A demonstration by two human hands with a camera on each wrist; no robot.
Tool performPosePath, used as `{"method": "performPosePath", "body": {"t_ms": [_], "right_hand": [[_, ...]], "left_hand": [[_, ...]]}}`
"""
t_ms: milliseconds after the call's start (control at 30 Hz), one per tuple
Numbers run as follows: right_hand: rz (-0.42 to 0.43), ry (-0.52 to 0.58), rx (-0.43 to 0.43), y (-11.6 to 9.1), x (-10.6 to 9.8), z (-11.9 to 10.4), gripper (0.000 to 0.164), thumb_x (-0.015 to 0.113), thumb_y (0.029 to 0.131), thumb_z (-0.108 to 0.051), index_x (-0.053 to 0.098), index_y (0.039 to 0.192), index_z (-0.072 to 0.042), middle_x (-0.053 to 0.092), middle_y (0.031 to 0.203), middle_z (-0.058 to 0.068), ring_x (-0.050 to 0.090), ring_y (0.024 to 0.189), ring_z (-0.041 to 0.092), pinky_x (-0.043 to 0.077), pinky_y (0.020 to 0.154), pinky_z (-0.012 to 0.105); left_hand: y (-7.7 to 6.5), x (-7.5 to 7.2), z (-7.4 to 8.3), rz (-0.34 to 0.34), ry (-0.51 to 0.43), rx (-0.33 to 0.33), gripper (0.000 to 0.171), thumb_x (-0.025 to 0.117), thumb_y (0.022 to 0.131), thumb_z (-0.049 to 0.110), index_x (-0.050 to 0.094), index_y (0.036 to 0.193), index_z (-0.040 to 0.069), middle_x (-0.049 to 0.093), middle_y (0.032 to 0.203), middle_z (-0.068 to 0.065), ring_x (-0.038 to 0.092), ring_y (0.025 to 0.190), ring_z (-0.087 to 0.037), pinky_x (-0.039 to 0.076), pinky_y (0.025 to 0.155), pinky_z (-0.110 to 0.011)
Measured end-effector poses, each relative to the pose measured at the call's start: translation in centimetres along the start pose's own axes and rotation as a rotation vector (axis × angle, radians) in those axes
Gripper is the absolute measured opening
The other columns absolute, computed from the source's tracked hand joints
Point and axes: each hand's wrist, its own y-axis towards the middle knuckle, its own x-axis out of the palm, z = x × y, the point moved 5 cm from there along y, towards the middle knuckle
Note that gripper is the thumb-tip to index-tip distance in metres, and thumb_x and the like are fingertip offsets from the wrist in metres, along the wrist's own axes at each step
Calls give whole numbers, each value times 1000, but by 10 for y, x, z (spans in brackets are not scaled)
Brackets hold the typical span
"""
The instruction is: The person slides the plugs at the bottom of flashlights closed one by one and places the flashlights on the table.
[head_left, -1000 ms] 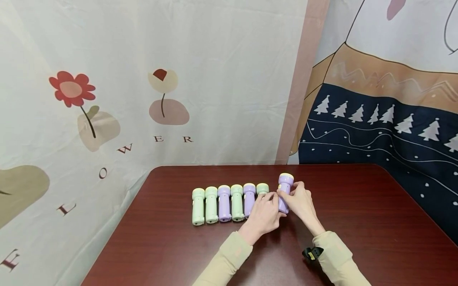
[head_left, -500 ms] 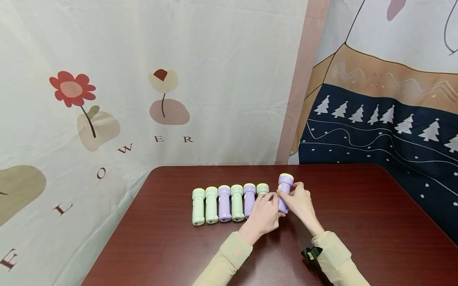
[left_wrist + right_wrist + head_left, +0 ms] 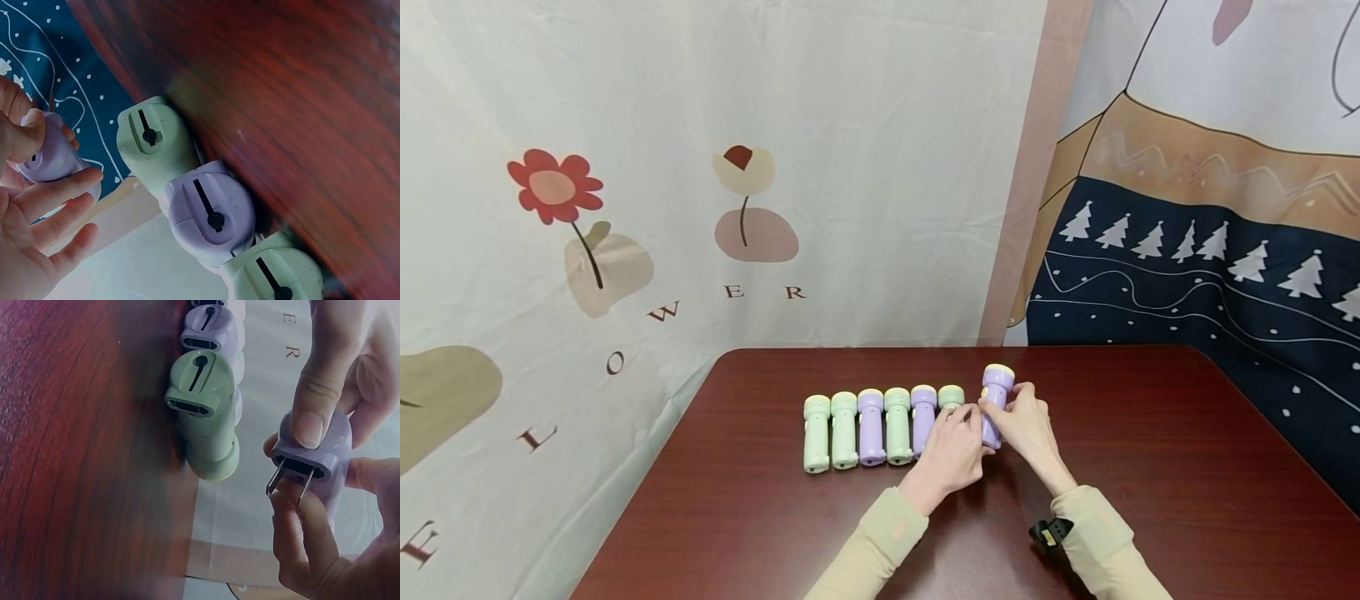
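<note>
A purple flashlight [image 3: 997, 383] with a pale yellow rim is held off the table, its head tilted up and away. My left hand [image 3: 951, 450] grips its lower part, the thumb lying on the tail end in the right wrist view. From that tail stick out two metal plug prongs [image 3: 306, 484]. Fingertips of my right hand [image 3: 1030, 425] touch the prongs, while its thumb lies against the body. To the left stands a row of green and purple flashlights, beginning with a green flashlight [image 3: 816, 442]. The row's rightmost green flashlight [image 3: 951, 396] is partly hidden behind my left hand.
The dark red wooden table [image 3: 737, 533] spans the lower view. Behind it hang a pale flower-print curtain [image 3: 865, 167] and a navy curtain [image 3: 1150, 283] with white trees. A black device [image 3: 1051, 533] is strapped at the right sleeve.
Both hands and the held purple flashlight have shifted very slightly left. The hold looks the same, and the row of flashlights has not moved.
</note>
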Motion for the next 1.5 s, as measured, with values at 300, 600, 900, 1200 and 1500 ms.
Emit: {"method": "performPosePath", "body": {"t_ms": [300,600,900,1200,1500], "right_hand": [[2,-8,6,0,1,1,66,65,84,-37,40,124,10,66,96,25,64,71,21,47,54,24],[-4,3,16,-1,2,1,64,65,84,-36,39,123,9,66,96,25,63,68,19,48,54,24],[-10,16,15,0,3,1,64,64,85,-35,39,123,9,65,95,24,62,68,18,48,53,24],[-24,20,13,0,5,0,64,65,86,-34,38,125,9,65,97,25,63,65,16,51,54,25],[-39,16,26,-1,7,1,63,64,86,-33,39,124,10,65,97,23,62,63,14,49,52,24]], "left_hand": [[-1,1,1,6,5,3,57,71,77,45,62,114,2,73,97,-1,61,102,-12,45,85,-26],[-2,3,0,38,-6,16,58,71,76,44,62,114,1,73,97,-3,61,101,-13,46,84,-26],[-3,4,-1,13,6,20,59,71,76,45,63,115,2,73,98,-1,61,103,-12,45,85,-26],[-4,4,-2,19,0,-6,58,71,76,45,62,115,3,73,96,-1,62,101,-11,45,85,-26],[-5,7,-1,-16,36,19,59,69,77,46,63,116,2,74,98,-1,61,103,-11,45,84,-26]]}}
